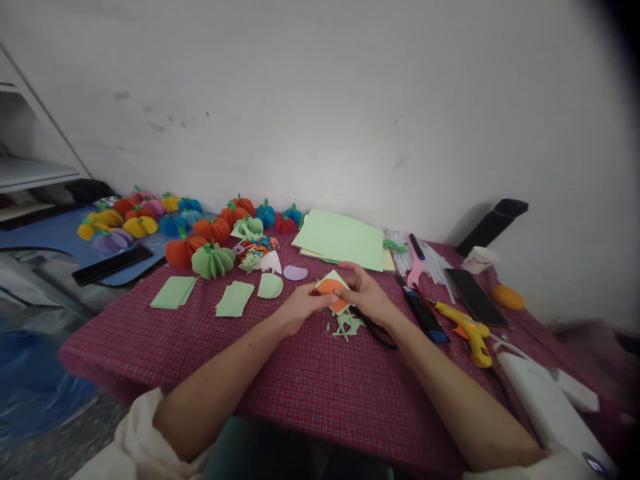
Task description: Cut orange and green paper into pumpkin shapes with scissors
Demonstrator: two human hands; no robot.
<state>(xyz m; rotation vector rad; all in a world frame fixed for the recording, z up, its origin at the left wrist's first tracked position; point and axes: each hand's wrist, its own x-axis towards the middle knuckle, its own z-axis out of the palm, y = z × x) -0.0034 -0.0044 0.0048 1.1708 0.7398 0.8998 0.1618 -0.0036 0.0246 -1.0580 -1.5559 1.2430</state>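
Above the middle of the red checked cloth [310, 393], the left hand [299, 309] and right hand [369, 298] meet at an orange piece [327, 287] lying over green paper [332, 274]. Each hand is closed in a light pinch, the left at the left edge, the right with its thumb on the orange face; the fingers behind are mostly hidden.

Just below lie green scraps [353, 325], and beside them a black loop [369, 323], partly hidden by the right hand and forearm. Left of the hands are a lilac piece [295, 273], a rounded green stack [271, 286] and two squarish green stacks, one near [235, 299] and one farther left [173, 293]. Behind these stand a green paper pumpkin [213, 261] and a heap of coloured scraps [260, 245].

Beyond the hands, large green sheets [343, 237] lie near the wall [320, 100]. To the right are a yellow glue gun [467, 330], a dark phone [475, 297], a paper cup [480, 259] and, nearer the person, a white device [550, 407].
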